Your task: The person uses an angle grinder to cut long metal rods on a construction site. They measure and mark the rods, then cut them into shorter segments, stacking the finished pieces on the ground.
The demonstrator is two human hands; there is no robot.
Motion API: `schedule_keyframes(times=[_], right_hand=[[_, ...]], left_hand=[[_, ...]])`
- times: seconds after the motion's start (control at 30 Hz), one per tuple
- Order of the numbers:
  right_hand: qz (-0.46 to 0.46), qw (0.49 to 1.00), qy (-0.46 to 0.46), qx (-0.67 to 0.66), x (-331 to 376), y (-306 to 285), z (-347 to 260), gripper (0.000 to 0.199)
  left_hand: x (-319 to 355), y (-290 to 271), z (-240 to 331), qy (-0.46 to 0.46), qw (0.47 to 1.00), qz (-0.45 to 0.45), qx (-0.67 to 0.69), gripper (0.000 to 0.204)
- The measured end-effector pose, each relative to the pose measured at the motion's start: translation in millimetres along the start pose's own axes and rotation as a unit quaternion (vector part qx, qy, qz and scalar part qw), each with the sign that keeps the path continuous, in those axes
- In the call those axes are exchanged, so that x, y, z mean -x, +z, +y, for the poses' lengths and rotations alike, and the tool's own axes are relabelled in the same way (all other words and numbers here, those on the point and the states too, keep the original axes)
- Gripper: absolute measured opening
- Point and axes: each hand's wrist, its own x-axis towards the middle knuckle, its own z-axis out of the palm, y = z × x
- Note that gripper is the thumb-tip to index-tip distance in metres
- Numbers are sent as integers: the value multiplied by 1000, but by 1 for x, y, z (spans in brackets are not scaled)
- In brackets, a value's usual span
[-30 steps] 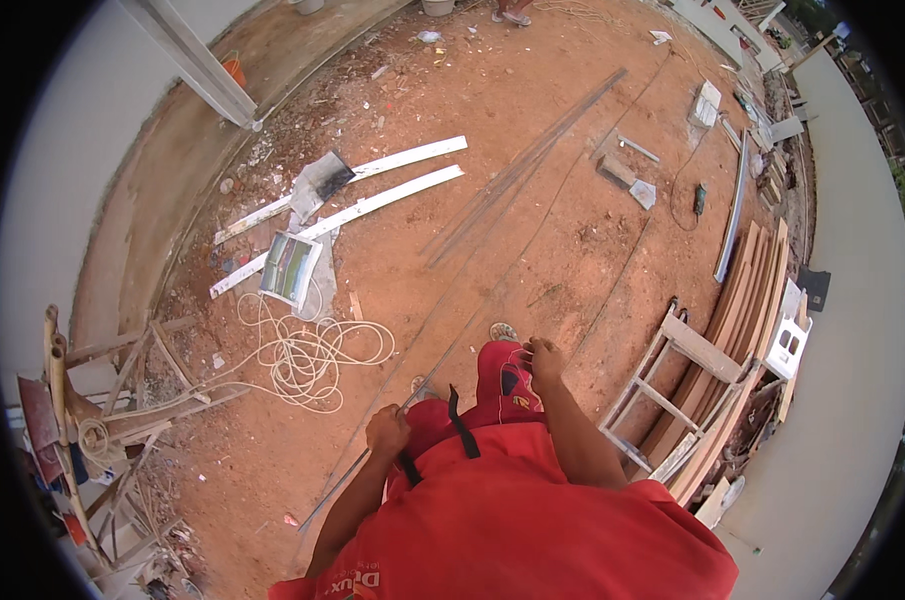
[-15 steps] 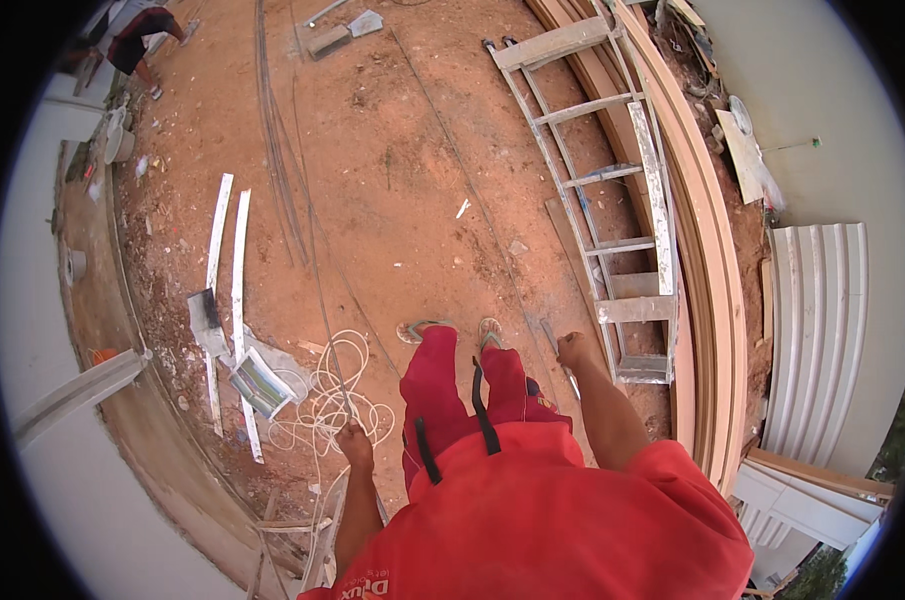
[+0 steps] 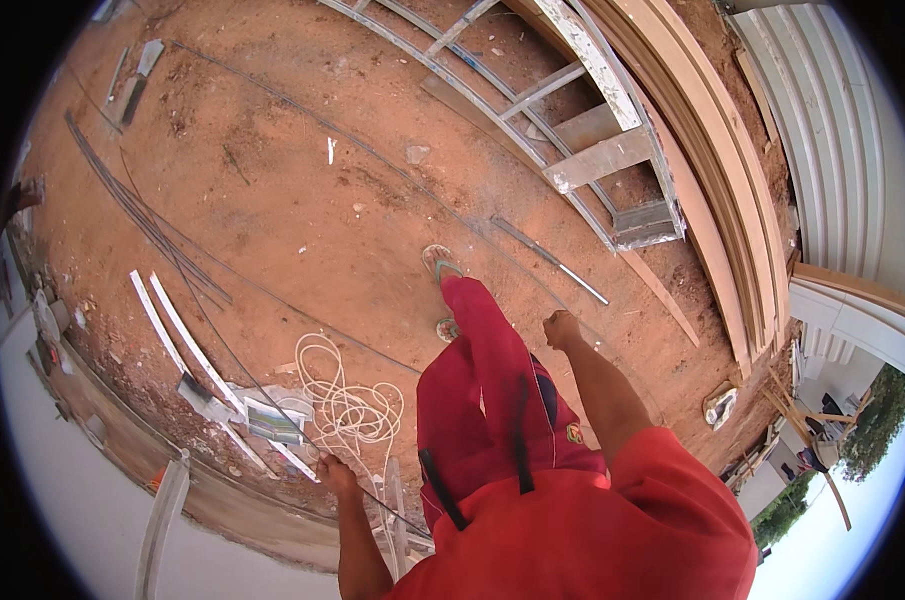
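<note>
I look down at my red shirt and red trousers as I walk over red dirt in sandals. My right hand (image 3: 560,328) swings out beside my right leg, curled into a loose fist with nothing in it. My left hand (image 3: 334,474) hangs at my left side, fingers curled, above a tangle of white cord (image 3: 347,402) on the ground; nothing shows in it. A thin metal rod (image 3: 550,260) lies on the dirt just ahead of my right hand.
A metal ladder frame (image 3: 572,130) lies ahead on the right beside stacked curved wooden boards (image 3: 722,170). White strips (image 3: 177,335) and a small metal box (image 3: 272,420) lie to my left. Long thin rods (image 3: 142,215) cross the dirt. A corrugated sheet (image 3: 832,120) stands far right.
My view has kept turning to the right: the ladder and boards slid up and leftward, the white strips and cord moved lower left. My right foot has stepped forward and my arms have swung.
</note>
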Motion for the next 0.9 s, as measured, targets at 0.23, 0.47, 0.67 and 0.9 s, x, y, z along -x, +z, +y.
schedule_keyframes(times=[0.23,0.47,0.67,0.9], right_hand=[[38,975,-9,218,-162,81,96,37],[70,970,106,206,-313,104,146,81],[131,944,-5,304,-357,95,156,65],[134,916,-172,337,-338,75,169,45]], left_hand=[[-24,60,-72,-41,995,64,61,35],[-68,132,-93,25,995,68,69,42],[-70,147,-105,29,993,103,50,42],[-45,126,-84,15,994,97,54,28]])
